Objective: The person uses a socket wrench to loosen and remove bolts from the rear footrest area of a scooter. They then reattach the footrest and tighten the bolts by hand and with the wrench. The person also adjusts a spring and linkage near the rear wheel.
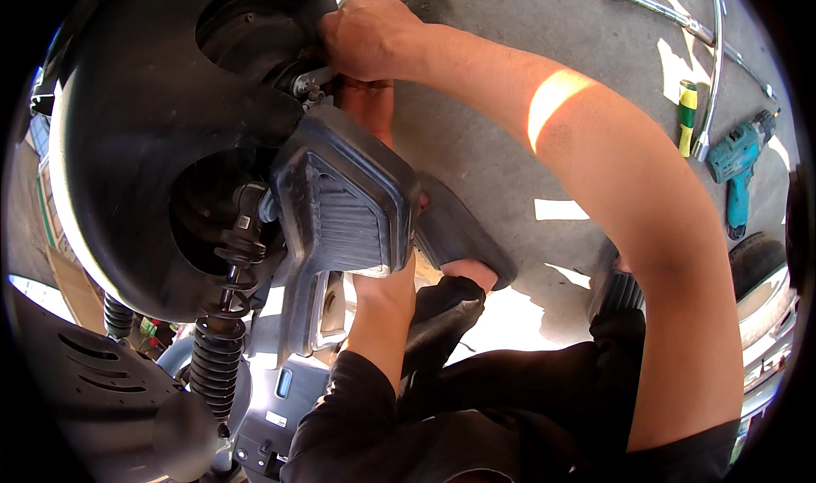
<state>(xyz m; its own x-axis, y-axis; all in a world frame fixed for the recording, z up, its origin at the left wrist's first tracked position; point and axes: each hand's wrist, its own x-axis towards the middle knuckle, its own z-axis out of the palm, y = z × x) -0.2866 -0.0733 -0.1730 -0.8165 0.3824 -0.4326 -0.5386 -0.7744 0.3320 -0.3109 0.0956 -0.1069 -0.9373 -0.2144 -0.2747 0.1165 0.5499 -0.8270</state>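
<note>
My right hand (pixel 361 37) is curled, its knuckles up, against the edge of a large black plastic panel (pixel 127 135) of a vehicle. Its fingertips are hidden, and what they hold does not show. My left forearm passes behind a ribbed black plastic housing (pixel 348 215). Beyond it, my left hand (pixel 370 105) shows partly, just below the right one, with its fingers out of sight. Close to both hands is a metal bracket or lever (pixel 313 82) in the panel's upper opening. A shock absorber (pixel 223 338) with a coil spring stands left of the housing.
On the grey floor at right lie a socket wrench (pixel 654 9), a curved metal bar (pixel 716 58), a green and yellow handle (pixel 687 118) and a teal cordless drill (pixel 739 164). A dark sandal (pixel 455 228) on a foot is beside the housing. A wheel (pixel 761 266) is at far right.
</note>
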